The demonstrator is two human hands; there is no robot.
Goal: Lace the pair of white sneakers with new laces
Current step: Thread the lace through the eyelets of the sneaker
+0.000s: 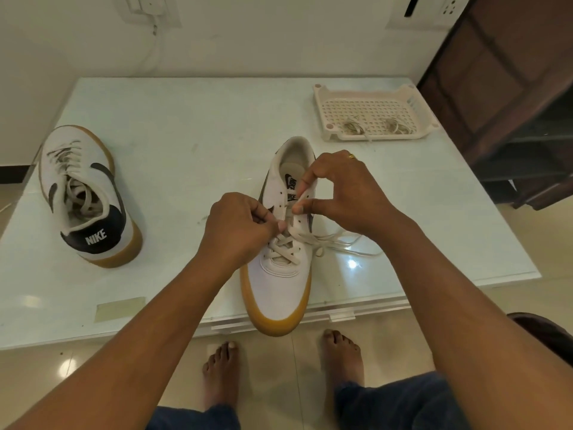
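We have the half-laced sneaker (pixel 279 280) toe toward us at the worktop's (pixel 186 135) near edge. Our left hand (pixel 238 225) pinches the lace (pixel 338 243) at the middle eyelets, and our right hand (pixel 344 193) pinches the shoe's right eyelet edge. The other sneaker (pixel 83 193) sits well left — a tray (pixel 322 97) behind holds bundled laces (pixel 353 127).

- Bare tabletop (pixel 192 125) lies open between the left sneaker (pixel 83 193) and the near sneaker (pixel 279 283).
- Tray (pixel 366 110) blocks the far-right corner; loose lace ends (pixel 347 243), seemingly slack, trail right.
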